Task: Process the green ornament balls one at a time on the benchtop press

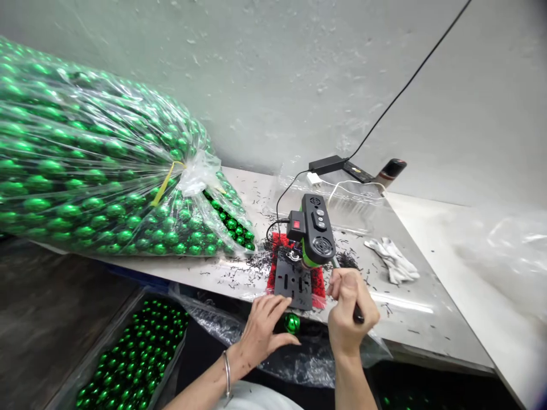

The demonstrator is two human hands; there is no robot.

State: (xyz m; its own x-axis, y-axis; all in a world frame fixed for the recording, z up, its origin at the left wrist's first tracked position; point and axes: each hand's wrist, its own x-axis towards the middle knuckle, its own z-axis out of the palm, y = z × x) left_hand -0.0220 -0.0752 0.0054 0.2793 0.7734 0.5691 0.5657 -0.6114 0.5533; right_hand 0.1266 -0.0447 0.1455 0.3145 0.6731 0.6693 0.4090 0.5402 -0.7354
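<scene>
My right hand [351, 310] is wrapped round the black-tipped lever [358, 314] of a small black and green bench machine [317, 230]. My left hand [265, 330] is open at the table's front edge, fingers stretched toward the machine's slotted black base plate [294, 287] and thumb apart. A shiny green ball [292, 323] shows just off the fingertips, in front of the plate; it looks apart from the hand. Beneath the base lies a red mat [318, 285] strewn with small black shavings.
A large clear bag [94, 171] of green balls fills the table's left. More balls lie in a lined container [137, 353] below. White gloves [393, 260] lie at right. Behind the machine are a power adapter [327, 164], cables and a clear plastic tray [352, 210].
</scene>
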